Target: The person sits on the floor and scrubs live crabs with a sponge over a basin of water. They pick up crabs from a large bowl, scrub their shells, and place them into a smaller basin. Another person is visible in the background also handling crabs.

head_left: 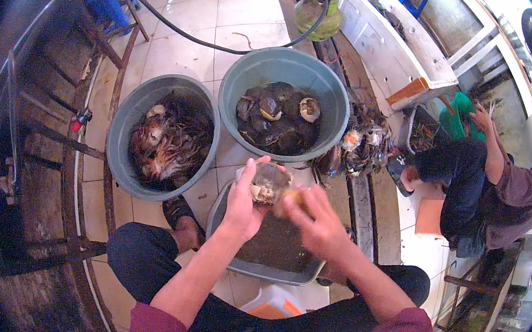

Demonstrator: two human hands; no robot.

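My left hand (243, 206) is closed round a crab body (271, 178) with a grey-brown shell and pale parts facing my right hand. My right hand (320, 222), smeared by motion, pinches a small yellowish-brown thing (292, 201) against the crab's side; blur hides its kind. Both hands are above a grey rectangular basin (268, 272) of murky brown water. Beyond them, a round grey-green tub (232, 120) holds several dark crab bodies (273, 107). Reddish-brown crab legs and pale pieces (167, 146) fill another round tub (119, 144) at the left.
Crab pieces (362, 144) lie heaped right of the middle tub. A green gas cylinder (318, 16) with a black hose (226, 50) stands at the back, near a white foam box (389, 46). At right sits another person (511, 205) beside a green basket (459, 118). An orange-and-white container (271, 303) is between my legs.
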